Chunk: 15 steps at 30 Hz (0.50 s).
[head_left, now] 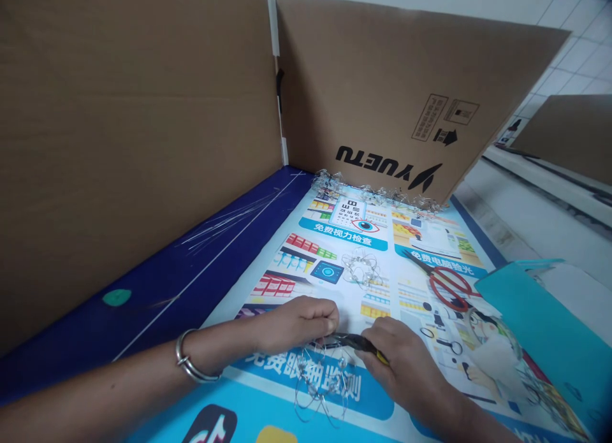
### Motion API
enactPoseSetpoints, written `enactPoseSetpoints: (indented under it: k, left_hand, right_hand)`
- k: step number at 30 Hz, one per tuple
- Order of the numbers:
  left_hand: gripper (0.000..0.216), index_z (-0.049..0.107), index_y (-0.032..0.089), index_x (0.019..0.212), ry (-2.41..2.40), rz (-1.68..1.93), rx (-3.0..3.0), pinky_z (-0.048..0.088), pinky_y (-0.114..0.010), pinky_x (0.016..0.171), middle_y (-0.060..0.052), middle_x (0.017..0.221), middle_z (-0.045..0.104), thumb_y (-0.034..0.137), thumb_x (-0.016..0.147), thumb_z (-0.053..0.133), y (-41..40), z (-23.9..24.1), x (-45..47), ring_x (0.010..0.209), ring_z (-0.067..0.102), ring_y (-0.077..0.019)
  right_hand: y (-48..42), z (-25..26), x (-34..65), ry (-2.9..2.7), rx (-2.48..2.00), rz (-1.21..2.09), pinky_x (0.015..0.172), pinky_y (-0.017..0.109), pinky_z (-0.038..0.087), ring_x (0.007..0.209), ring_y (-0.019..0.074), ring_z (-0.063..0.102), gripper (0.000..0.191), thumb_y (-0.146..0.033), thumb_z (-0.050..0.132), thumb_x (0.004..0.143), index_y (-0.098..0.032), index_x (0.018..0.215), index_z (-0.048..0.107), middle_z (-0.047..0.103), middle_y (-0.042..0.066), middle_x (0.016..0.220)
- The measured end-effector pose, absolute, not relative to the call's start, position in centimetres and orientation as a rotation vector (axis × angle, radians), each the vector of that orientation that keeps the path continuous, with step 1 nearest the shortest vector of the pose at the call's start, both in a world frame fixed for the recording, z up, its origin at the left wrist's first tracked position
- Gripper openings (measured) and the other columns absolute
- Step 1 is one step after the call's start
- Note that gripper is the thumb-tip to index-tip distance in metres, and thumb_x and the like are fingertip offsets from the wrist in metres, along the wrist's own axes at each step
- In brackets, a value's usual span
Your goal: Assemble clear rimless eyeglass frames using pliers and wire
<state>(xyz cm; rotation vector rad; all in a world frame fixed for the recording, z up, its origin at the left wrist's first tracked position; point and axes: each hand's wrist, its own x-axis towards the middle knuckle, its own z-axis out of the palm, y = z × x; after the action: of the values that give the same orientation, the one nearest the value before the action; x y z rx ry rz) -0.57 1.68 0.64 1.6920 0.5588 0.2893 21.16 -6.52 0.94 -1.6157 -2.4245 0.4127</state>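
Note:
My right hand (394, 354) is closed round a pair of pliers (356, 342) with dark jaws and a yellow-edged handle. The jaws point left and reach my left hand (306, 322), whose fingers are pinched together. From that pinch hangs a looped wire ornament (321, 382) with small clear beads; its upper part is hidden by my fingers and the plier tips. Just beyond my hands, a similar beaded wire ornament (362, 268) lies on the printed sheet (349, 309).
Red-handled scissors (449, 289) lie to the right, near a teal folder (540, 328) and a clear plastic bag (502, 360). Several wire pieces (382, 197) line the foot of the upright cardboard (382, 99). Another cardboard panel (138, 124) stands at left.

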Motion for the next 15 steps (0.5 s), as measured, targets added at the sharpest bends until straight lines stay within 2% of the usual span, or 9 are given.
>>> enactPoseSetpoints:
  k: [9, 15]
  left_hand:
    - [0.019, 0.050, 0.017, 0.075, 0.550, 0.281, 1.695, 0.031, -0.023, 0.056, 0.001, 0.067, 0.050, 0.030, 0.087, 0.042, 1.75, 0.80, -0.61, 0.062, 0.041, -0.0111]
    - [0.020, 0.049, 0.017, 0.074, 0.544, 0.274, 1.740, 0.033, -0.023, 0.058, 0.001, 0.067, 0.049, 0.030, 0.086, 0.042, 1.73, 0.75, -0.65, 0.063, 0.041, -0.0114]
  right_hand:
    - [-6.45, 0.60, 21.23, -2.499, -1.514, 0.085, 0.067, 0.030, 0.030, 0.076, 0.0185, 0.043, 0.005, -0.022, 0.051, 0.082, -0.020, 0.082, 0.055, 0.053, 0.004, 0.080]
    - [-6.56, 0.70, 21.15, -2.538, -1.497, 0.022, 0.065, 0.030, 0.029, 0.073, 0.0179, 0.042, 0.006, -0.020, 0.050, 0.082, -0.019, 0.080, 0.055, 0.053, 0.003, 0.078]
